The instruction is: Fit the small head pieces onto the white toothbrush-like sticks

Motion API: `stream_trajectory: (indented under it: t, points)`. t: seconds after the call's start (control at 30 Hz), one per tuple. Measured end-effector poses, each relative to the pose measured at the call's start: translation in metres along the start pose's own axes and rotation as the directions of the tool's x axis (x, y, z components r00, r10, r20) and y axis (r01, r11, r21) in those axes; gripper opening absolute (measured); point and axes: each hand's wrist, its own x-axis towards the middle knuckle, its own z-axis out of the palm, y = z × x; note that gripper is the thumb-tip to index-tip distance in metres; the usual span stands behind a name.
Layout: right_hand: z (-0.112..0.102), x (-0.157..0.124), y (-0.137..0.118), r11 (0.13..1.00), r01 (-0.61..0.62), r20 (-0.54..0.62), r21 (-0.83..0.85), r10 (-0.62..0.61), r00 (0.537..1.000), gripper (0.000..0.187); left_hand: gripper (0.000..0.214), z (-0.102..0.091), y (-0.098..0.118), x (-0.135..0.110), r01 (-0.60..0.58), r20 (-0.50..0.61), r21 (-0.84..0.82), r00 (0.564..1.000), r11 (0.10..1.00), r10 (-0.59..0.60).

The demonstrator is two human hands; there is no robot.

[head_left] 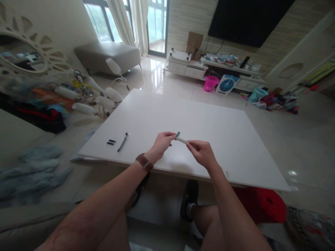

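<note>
A razor (182, 141) is held between the left hand (162, 143) and the right hand (201, 151), above the table (199, 118). On the table's left part, a second razor (122, 143) is laid, right of two short strips (110, 143).

Daylight from the windows (157, 21) glares on the floor (156, 77); edges blur.

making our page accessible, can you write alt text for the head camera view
A person's left hand and right hand hold a green-headed white tool, possibly a razor, over a white table. A slim dark tool and two small black pieces lie on its left side.
</note>
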Motion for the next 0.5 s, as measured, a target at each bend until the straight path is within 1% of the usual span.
stream_trajectory:
  t: [0.03, 0.07, 0.1, 0.17, 0.2, 0.23, 0.33, 0.37, 0.47, 0.5]
  points:
    - [0.0005, 0.0002, 0.0005, 1.0, -0.023, -0.049, -0.009, 0.023, 0.999, 0.033, 0.016, 0.0002, -0.0002, 0.0005, -0.007, 0.01, -0.002, 1.0, 1.0, 0.007]
    - [0.0012, 0.0005, 0.001, 0.999, -0.034, -0.062, -0.018, 0.032, 0.998, 0.034, 0.017, 0.0004, 0.0, 0.0009, -0.013, 0.015, -0.003, 1.0, 1.0, 0.013]
    - [0.002, 0.0008, 0.0016, 0.999, -0.027, -0.037, -0.024, 0.027, 0.999, 0.035, 0.017, 0.0005, 0.0004, 0.0013, -0.017, 0.012, -0.003, 1.0, 1.0, 0.017]
    - [0.0035, 0.0013, 0.0027, 1.0, 0.01, 0.059, -0.018, -0.009, 0.998, 0.034, 0.017, 0.0008, 0.0015, 0.0017, -0.011, -0.006, 0.0, 1.0, 1.0, 0.011]
    - [0.004, 0.0014, 0.003, 1.0, 0.02, 0.08, -0.01, -0.02, 0.997, 0.033, 0.016, 0.0008, 0.0021, 0.0019, -0.004, -0.014, -0.001, 1.0, 1.0, 0.004]
    - [0.0043, 0.0016, 0.0031, 1.0, 0.018, 0.066, -0.008, -0.017, 0.998, 0.032, 0.016, 0.0008, 0.0025, 0.002, 0.001, -0.012, -0.003, 1.0, 1.0, -0.001]
    - [0.004, 0.0017, 0.0021, 0.999, -0.039, -0.063, -0.02, 0.037, 0.997, 0.033, 0.015, 0.0003, 0.0028, 0.0024, -0.01, 0.018, -0.017, 1.0, 1.0, 0.011]
    - [0.0038, 0.0015, 0.0017, 0.999, -0.045, -0.065, -0.018, 0.044, 0.997, 0.033, 0.015, -0.0001, 0.0026, 0.0024, -0.018, 0.019, -0.016, 1.0, 1.0, 0.018]
    - [0.0033, 0.0006, 0.0015, 1.0, -0.009, 0.056, 0.023, 0.007, 0.998, 0.031, 0.016, -0.0015, 0.0024, 0.0021, -0.022, -0.007, -0.003, 1.0, 1.0, 0.021]
    - [0.0034, 0.0002, 0.0019, 0.999, -0.007, 0.069, 0.041, 0.004, 0.998, 0.031, 0.016, -0.0019, 0.0026, 0.0018, -0.018, -0.012, -0.002, 1.0, 1.0, 0.018]
